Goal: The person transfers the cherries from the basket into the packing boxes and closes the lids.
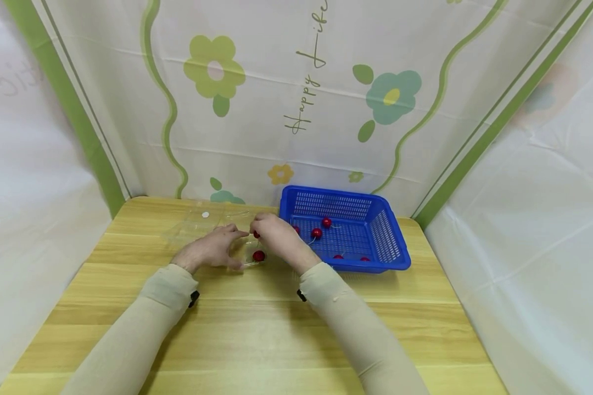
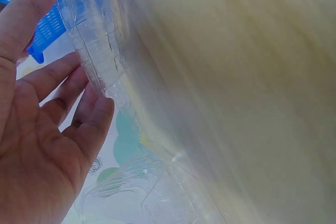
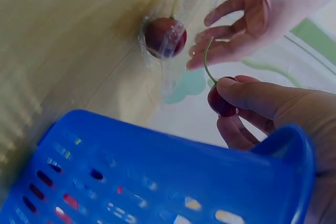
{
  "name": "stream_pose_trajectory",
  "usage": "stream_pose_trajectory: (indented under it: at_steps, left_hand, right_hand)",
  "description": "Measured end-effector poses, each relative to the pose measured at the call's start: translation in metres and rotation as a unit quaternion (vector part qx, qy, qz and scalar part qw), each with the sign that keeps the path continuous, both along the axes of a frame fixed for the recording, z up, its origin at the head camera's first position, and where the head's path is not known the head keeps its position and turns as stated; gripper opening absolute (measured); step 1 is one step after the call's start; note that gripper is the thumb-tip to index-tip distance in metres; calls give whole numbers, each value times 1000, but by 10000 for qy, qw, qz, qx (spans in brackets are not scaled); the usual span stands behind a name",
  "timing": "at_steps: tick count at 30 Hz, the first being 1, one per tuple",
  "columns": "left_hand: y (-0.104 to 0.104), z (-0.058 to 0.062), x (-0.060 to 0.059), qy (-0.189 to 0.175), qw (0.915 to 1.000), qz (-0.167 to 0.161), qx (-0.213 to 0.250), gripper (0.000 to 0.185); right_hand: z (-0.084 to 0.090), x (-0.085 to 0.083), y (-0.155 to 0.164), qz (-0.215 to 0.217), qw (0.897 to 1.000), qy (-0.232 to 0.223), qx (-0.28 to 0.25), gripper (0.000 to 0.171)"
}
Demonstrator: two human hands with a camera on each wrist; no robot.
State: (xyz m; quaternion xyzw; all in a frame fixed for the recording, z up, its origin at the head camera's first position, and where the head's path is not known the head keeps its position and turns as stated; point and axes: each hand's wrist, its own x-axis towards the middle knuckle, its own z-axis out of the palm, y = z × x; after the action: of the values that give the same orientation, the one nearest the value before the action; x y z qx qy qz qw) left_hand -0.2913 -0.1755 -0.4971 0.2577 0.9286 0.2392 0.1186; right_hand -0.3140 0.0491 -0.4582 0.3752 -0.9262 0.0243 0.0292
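Pinching a red cherry (image 3: 220,102) between thumb and fingertips of the right hand (image 1: 279,238), with stem free. In the head view, at nine o'clock from it, spreading the left hand (image 1: 211,249) wide beside a clear container (image 2: 97,40). Showing a second cherry (image 1: 259,256) inside, at six o'clock from the pinched one. Farther out, at three o'clock, showing loose cherries (image 1: 316,233) in a blue basket (image 1: 356,267).

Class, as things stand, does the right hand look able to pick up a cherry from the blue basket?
Probably not readily: the right hand already pinches a cherry. Otherwise, the blue basket is open-topped, leaving its cherries reachable.
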Motion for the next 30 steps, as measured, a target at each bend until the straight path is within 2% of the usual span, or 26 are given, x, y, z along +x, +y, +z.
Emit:
stream_pose_trajectory:
  at_steps: [6,15,22,26,30]
  left_hand:
    - [-3,-2,1,110,9999,-119,29,93]
    - [-2,4,3,-68,9999,24,88,91]
    - [-2,2,4,57,10000,-27,25,91]
    - [-1,1,3,12,10000,21,37,91]
    - [-1,1,2,-23,10000,57,34,93]
  right_hand:
    - [-7,4,-9,-60,9993,82,363,14]
    - [-11,8,-16,-223,9968,-23,767,9]
    - [-17,6,-20,-312,9928,127,1152,12]
    - [-19,6,-21,-298,9916,227,1237,11]
    - [-17,6,-20,-312,9932,85,1114,12]
